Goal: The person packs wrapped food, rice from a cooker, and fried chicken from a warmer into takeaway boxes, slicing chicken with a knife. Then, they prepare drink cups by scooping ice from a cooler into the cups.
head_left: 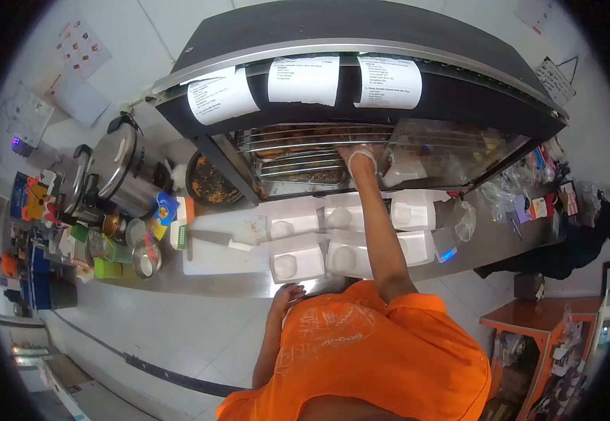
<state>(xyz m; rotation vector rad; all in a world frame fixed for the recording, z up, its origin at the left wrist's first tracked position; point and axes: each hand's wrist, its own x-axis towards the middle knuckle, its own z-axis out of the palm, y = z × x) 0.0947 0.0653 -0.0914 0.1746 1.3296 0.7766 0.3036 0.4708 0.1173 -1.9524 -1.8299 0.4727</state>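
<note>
head view: the right hand [353, 150], in what looks like a clear glove [362, 156], is inside the dark display cabinet [389, 35] by the wire racks [298, 168], where brown food [280, 135] lies, and i cannot tell how far open it is or whether it holds anything. the left hand [288, 297] is beside the counter's [210, 284] near edge, fingers loosely bent, its grip too unclear to tell. reaching well calls for keeping the bare forearm [380, 238] high, clear of the open white boxes [308, 254] beneath, and easing around the racks.
</note>
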